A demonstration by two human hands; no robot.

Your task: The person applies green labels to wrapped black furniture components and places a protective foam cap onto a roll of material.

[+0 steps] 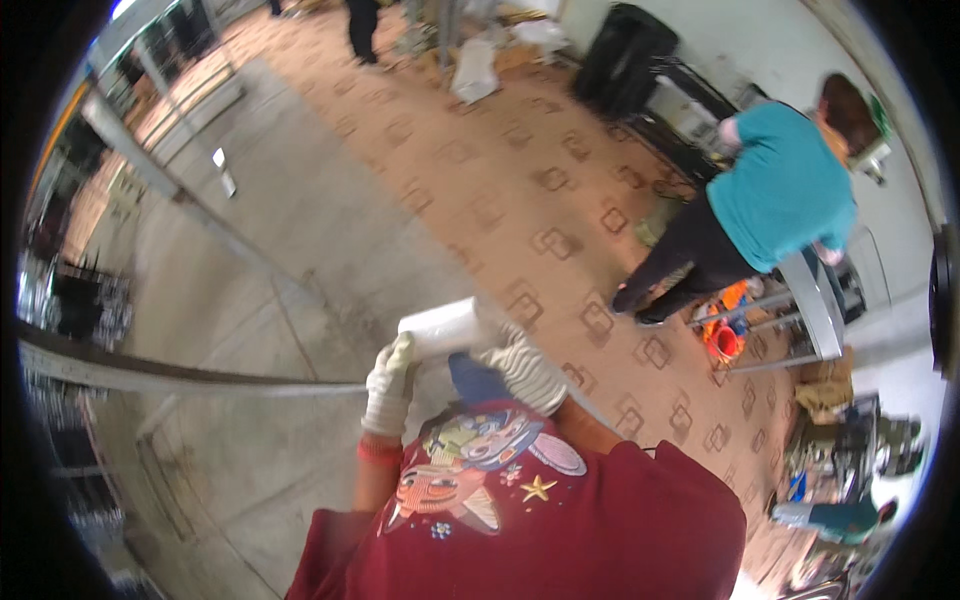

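Both my hands wear off-white knitted gloves and are raised in front of my body. Between them is a white oblong object (438, 328), tilted slightly up to the right; its kind is not clear. My left hand (388, 385) grips its left end with the thumb up along the side. My right hand (525, 370) is closed around the right end, its fingertips blurred and partly hidden by the object.
A metal rail (200, 375) runs in from the left toward my left hand. On the right, a person in a teal shirt (785, 185) stands at a bench, near a white table (810, 305) with an orange-red bucket (722, 340) beneath. A black bin-like object (625, 60) stands by the wall.
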